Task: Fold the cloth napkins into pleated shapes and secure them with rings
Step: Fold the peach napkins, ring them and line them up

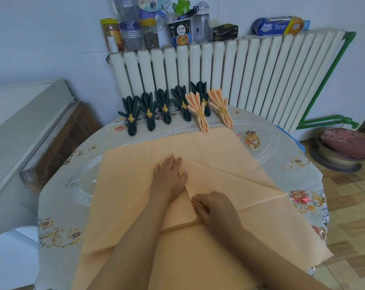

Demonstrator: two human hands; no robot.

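Note:
A large peach cloth napkin lies spread over the round table. Its right side is folded in, forming a triangular flap with a scalloped edge. My left hand presses flat on the napkin at the flap's upper edge, fingers straight. My right hand pinches the flap's scalloped edge near the lower corner. A small pile of gold rings sits on the table to the right of the napkin.
Along the table's far edge lie several finished dark green pleated napkins and two peach ones, each in a gold ring. A white radiator stands behind. A stool is at the right, a white cabinet at the left.

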